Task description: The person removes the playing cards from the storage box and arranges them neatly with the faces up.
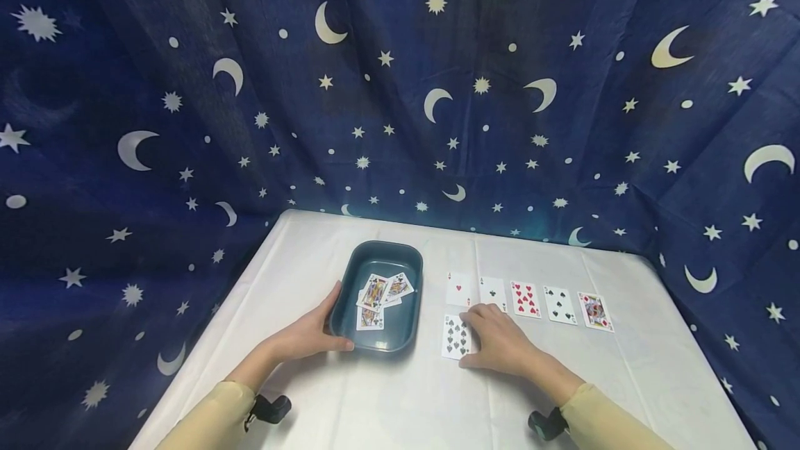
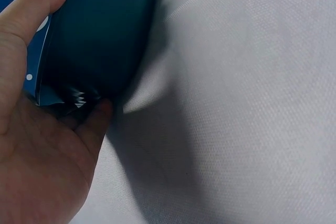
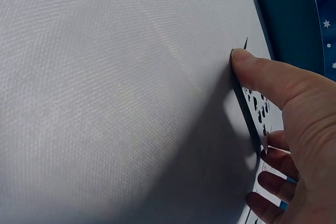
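My left hand (image 1: 306, 333) grips the near left corner of a dark teal tray (image 1: 409, 328), thumb at its near side and fingers along the left wall. Inside the tray lie several overlapping face cards (image 1: 375, 292). My right hand (image 1: 500, 339) pinches a playing card with many spades (image 1: 455, 337), face up, between thumb and fingertips. In the right wrist view the spade card (image 3: 257, 106) is seen nearly edge-on, with its shadow beside it on the cloth. It is just below the ace of hearts (image 1: 459, 289) in the head view.
Right of the ace of hearts, a row continues with an ace of clubs (image 1: 492, 292), a red heart card (image 1: 526, 299), a spade card (image 1: 559, 305) and a diamond face card (image 1: 596, 312). White cloth (image 1: 400, 408) covers the table; a blue moon-and-star curtain (image 1: 400, 123) hangs behind.
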The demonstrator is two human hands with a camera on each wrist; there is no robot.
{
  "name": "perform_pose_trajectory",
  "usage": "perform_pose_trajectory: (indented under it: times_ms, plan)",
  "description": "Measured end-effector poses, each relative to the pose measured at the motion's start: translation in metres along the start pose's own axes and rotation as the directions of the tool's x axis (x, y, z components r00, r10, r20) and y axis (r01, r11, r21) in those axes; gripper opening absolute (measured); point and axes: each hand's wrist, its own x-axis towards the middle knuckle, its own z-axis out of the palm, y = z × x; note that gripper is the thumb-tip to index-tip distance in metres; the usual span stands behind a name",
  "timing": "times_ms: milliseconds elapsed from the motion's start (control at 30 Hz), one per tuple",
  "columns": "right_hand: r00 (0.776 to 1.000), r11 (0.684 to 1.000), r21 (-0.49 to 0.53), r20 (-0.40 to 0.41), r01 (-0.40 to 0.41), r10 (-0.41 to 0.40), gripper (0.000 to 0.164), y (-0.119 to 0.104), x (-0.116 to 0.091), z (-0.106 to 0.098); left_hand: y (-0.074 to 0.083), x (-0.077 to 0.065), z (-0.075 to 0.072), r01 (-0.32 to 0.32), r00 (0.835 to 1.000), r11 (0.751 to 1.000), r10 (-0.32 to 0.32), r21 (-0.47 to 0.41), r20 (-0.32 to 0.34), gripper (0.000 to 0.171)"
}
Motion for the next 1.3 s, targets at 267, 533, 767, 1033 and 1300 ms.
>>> perform_pose_trajectory:
  times_ms: [267,533,767,1033,1300]
  plan:
    - [1.0,1.0,0.004,0.016,-0.007,0.007,0.088,0.002,0.003,-0.001,0.001,0.0,0.0,0.004,1.0,1.0,-0.004,-0.001,-0.004,0.13]
    - [1.0,1.0,0.021,0.014,0.008,-0.009,0.087,0.003,0.004,-0.004,0.0,0.001,0.0,0.001,1.0,1.0,-0.001,-0.011,-0.001,0.13]
    - [1.0,1.0,0.026,0.025,-0.011,0.01,0.087,0.004,0.005,-0.003,0.001,-0.001,0.001,-0.011,1.0,1.0,0.011,-0.019,-0.005,0.128]
    - [0.999,1.0,0.029,0.038,-0.01,0.009,0.09,0.004,0.005,-0.006,0.002,-0.001,0.0,-0.012,1.0,1.0,0.012,-0.013,-0.003,0.128]
    - [1.0,0.999,0.04,0.013,0.024,-0.025,0.091,-0.001,0.013,-0.016,0.002,-0.001,0.0,-0.008,1.0,1.0,0.008,-0.015,-0.004,0.128]
